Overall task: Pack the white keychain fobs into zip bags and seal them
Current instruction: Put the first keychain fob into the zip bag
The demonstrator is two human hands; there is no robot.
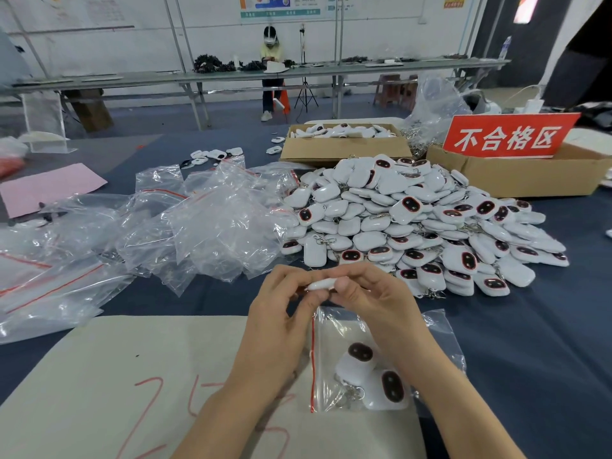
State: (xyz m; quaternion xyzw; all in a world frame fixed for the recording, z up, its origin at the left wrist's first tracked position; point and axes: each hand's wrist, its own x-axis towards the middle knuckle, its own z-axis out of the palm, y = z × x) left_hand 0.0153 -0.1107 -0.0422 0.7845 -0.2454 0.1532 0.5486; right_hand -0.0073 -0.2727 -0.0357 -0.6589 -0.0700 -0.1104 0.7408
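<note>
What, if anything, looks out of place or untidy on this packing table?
Nothing looks damaged. A few stray fobs lie apart from the main pile, left of the open box, and the empty zip bags sit in a crumpled heap rather than a stack.

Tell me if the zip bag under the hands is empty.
No, the zip bag holds at least two white fobs.

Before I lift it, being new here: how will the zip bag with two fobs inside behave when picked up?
Probably floppy: the zip bag is thin, wrinkled film and should sag. The two fobs and their key rings would likely slide to the lowest corner. Whether its red zip strip is sealed is unclear, so keep that edge up.
</note>
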